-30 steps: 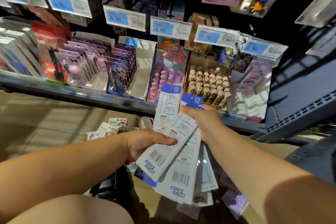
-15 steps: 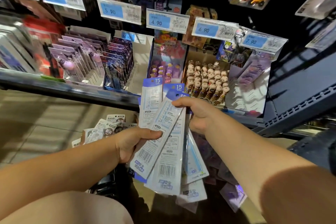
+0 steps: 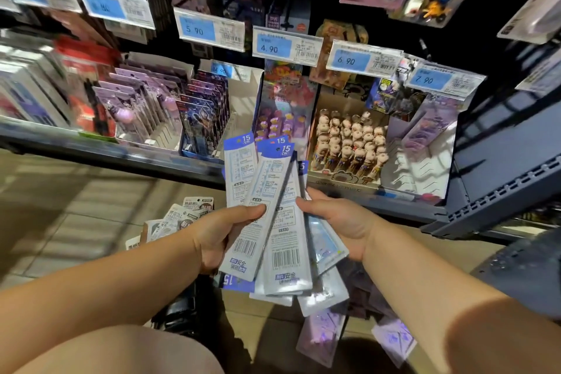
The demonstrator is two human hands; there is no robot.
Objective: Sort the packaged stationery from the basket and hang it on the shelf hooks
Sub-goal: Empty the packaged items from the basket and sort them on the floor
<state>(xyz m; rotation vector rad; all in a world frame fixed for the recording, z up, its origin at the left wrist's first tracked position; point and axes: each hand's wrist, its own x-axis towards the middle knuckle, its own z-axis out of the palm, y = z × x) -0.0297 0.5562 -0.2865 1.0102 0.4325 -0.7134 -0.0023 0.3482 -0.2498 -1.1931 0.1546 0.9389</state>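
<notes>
Dim aisle, upper right nearly black. Striped light and shadow fall across the floor (image 3: 76,222) and the right-hand shelf (image 3: 501,167). Price tags (image 3: 115,4) at left are motion-blurred. The ruler packs (image 3: 273,222) at centre are sharp, with slight glare. Wide-angle bowing at the edges.

Bare left hand (image 3: 218,234), bare right hand (image 3: 337,222), bare forearms (image 3: 121,276), bare knee (image 3: 121,349)

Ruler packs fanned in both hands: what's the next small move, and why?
Probably turn the inverted pack round. The left hand and right hand grip the ruler packs in a loose fan; most blue headers point up, but this one's shows at the bottom, so its hang hole likely would not line up.
</notes>
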